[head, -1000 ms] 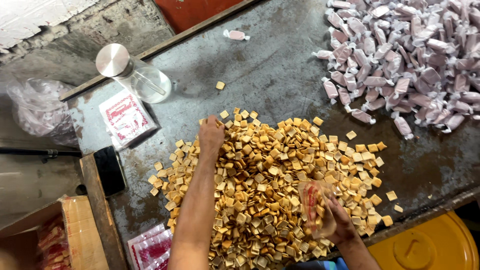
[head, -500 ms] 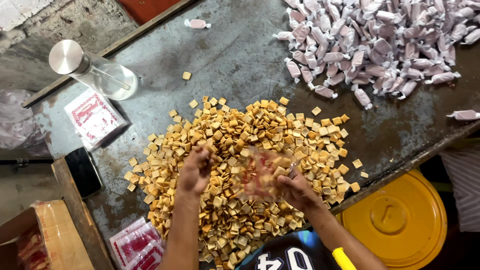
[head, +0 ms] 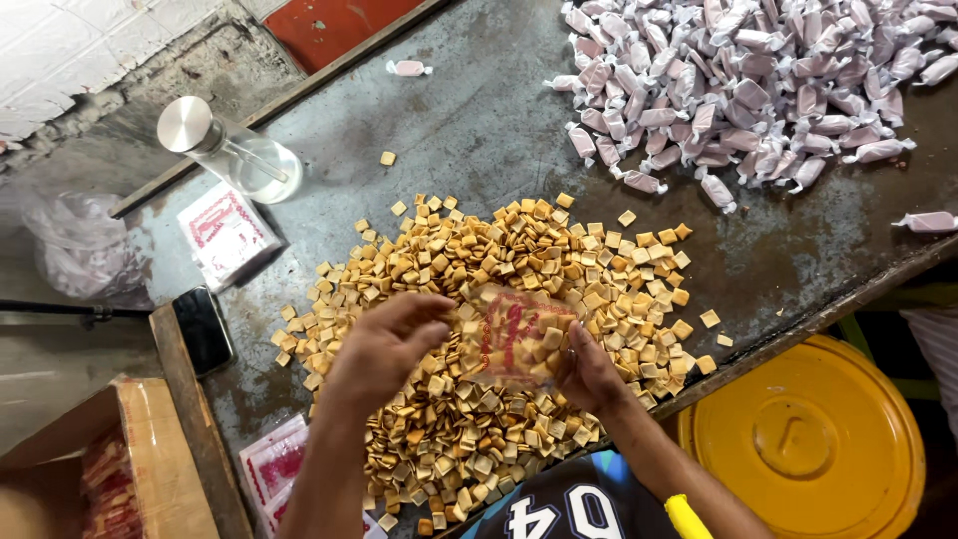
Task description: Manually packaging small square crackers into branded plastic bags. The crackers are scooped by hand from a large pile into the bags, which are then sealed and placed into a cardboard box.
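Wrapper: a clear square wrapper (head: 517, 334) with red print, held flat above the middle of the candy heap, between both hands; one tan cube shows through it.
Right hand: the right hand (head: 589, 371) grips the wrapper's right edge, thumb on top and fingers curled beneath, closed on the film.
Left hand: the left hand (head: 384, 344) meets the wrapper's left edge, fingers half-curled; fingertips touch the film, but whether they pinch it cannot be told.
Candy heap: a wide pile of small tan cubes (head: 479, 339), unwrapped, spread over the table directly beneath the hands; strays lie apart at its upper and right fringes.
Table: a worn grey metal table (head: 479, 130) with a raised wooden rim.
Wrapped sweets: a mound of pale pink twisted-end sweets (head: 738, 90) at the far right, well apart from the tan heap; single ones lie loose near the far rim and the right edge.
Jar: a clear glass jar (head: 235, 150) with a silver lid, lying tilted at the far left.
Wrapper stacks: a stack of printed wrappers (head: 228, 235) just beside the jar; another stack (head: 274, 469) near the left forearm.
Phone: a dark phone (head: 204, 327) on the left rim.
Box: an open cardboard box (head: 150, 459) below the table's left side.
Lid: a round yellow bucket lid (head: 813, 439) under the near edge, right.
In the way: nothing lies between the hands and the wrapper.
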